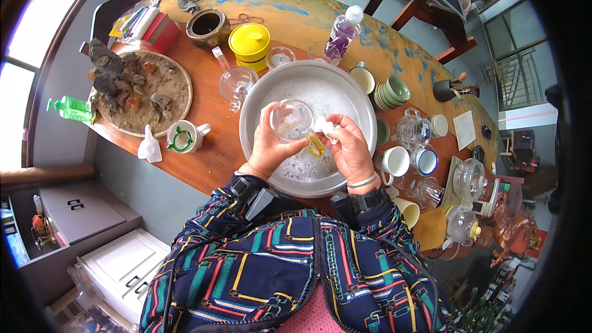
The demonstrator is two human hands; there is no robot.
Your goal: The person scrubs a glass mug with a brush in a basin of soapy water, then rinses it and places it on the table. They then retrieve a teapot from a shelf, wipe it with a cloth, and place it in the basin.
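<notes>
Over a large metal basin (249, 115) of sudsy water (300, 171), my left hand (264, 150) holds a clear glass cup (290, 122), its thumb along the near side. A yellow loop (316, 147), seemingly the cup's handle, shows beside the thumb tip. My right hand (350, 150) pinches a crumpled white wad (325, 127) right beside the cup's rim; whether it is tissue or cloth I cannot tell. Left of the basin stands a clear glass vessel (238, 83). A white mug (396, 162) lies against its right side.
Right of the basin are stacked green cups (393, 92), a glass jar (414, 132), an enamel mug (424, 162) and glass teapots (462, 224). Behind it stand a yellow lidded pot (249, 41) and a purple-labelled bottle (343, 34). At left are a rock-covered round tray (159, 74) and a mug (187, 136).
</notes>
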